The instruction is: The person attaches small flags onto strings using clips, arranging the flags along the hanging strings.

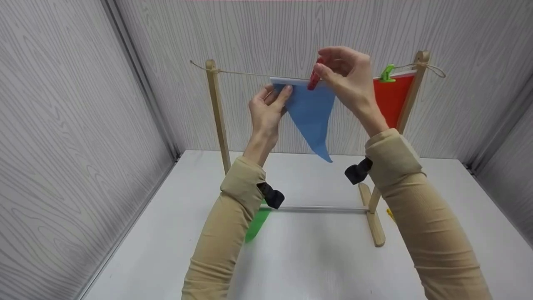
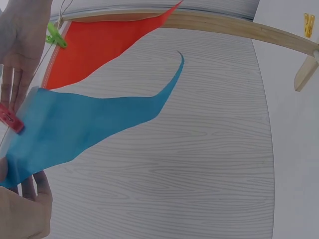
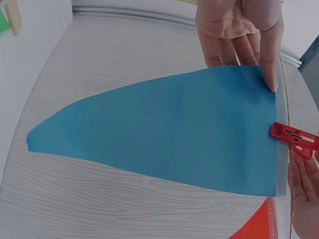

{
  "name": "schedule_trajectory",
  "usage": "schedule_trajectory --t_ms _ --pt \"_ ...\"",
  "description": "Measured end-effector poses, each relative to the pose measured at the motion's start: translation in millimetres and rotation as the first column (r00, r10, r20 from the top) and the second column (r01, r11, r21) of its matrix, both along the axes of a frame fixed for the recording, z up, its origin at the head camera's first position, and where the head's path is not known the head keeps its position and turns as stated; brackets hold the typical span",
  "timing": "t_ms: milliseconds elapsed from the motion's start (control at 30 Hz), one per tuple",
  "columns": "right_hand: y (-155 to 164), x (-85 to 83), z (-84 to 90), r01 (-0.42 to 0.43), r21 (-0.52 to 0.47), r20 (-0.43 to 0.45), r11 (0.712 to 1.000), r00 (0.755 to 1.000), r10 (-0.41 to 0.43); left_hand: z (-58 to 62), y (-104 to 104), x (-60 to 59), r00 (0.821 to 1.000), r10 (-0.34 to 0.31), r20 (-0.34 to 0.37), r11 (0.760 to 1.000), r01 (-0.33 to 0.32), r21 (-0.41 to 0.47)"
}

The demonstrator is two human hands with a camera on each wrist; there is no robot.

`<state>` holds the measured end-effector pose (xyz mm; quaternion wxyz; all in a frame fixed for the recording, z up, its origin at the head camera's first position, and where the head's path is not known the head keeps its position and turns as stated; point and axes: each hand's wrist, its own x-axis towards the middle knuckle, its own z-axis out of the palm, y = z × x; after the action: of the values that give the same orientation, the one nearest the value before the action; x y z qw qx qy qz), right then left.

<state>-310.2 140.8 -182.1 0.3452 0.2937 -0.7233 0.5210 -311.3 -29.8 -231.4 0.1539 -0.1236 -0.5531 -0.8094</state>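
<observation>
A blue triangular pennant with a white top band hangs point-down along a thin string. My left hand pinches its upper left corner, thumb in front and fingers behind. In the right wrist view the same thumb presses on the cloth near the band. My right hand holds a red clothespin between thumb and fingers. The clothespin's tip lies over the band near the middle of the pennant's top edge, as the right wrist view shows with the clothespin crossing band and string.
A red pennant hangs at the right under a green clothespin. Wooden posts carry the string, joined low by a rod. A green pennant lies by the left sleeve; a yellow clothespin lies on the white table.
</observation>
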Motion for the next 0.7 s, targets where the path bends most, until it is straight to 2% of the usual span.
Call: schedule_trajectory --t_ms 467,700 --pt "1.1 0.2 -4.6 0.003 0.014 -0.020 1.000 1.000 -0.003 -5.6 -5.8 -1.1 1.000 -0.016 -0.017 1.000 0.016 0.020" --pt "2.0 1.5 -3.8 0.017 0.053 0.018 0.998 1.000 -0.018 -5.0 -4.6 -2.3 1.000 0.025 -0.008 1.000 -0.024 0.016"
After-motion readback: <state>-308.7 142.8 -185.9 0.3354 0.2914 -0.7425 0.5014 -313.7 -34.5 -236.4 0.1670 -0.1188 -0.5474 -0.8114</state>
